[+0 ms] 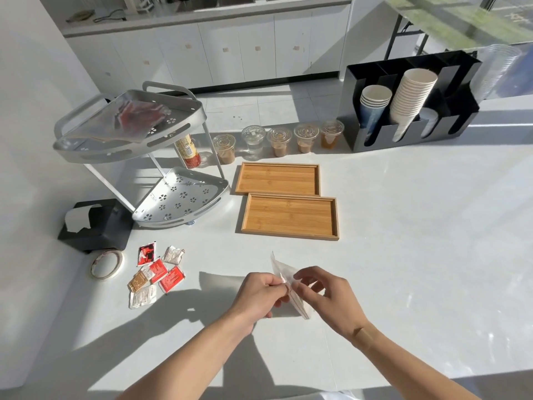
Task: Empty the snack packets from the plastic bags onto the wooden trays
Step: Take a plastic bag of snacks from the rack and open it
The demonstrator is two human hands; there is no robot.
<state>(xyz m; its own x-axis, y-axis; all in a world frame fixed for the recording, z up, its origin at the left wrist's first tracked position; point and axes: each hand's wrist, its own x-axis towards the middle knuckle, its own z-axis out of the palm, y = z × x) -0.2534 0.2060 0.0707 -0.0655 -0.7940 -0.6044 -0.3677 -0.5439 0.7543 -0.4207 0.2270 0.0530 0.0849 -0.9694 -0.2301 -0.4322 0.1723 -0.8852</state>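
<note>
Head view: on a smooth white table, the left hand (259,293) and right hand (328,298) pinch a thin, crinkled clear plastic bag (288,284) between fingertips, held above the table's near edge. Two flat rectangular wooden trays (290,216) with raised rims lie bare at the centre. About seven small foil and paper snack packets (155,274), red, silver and tan, lie scattered near the left edge. A second clear bag (135,115) rests on the grey metal rack's top shelf.

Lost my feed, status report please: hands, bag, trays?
Left hand and right hand both pinch a clear bag above the table. Both trays empty. Loose packets lie left. Nothing blocks the trays.
</note>
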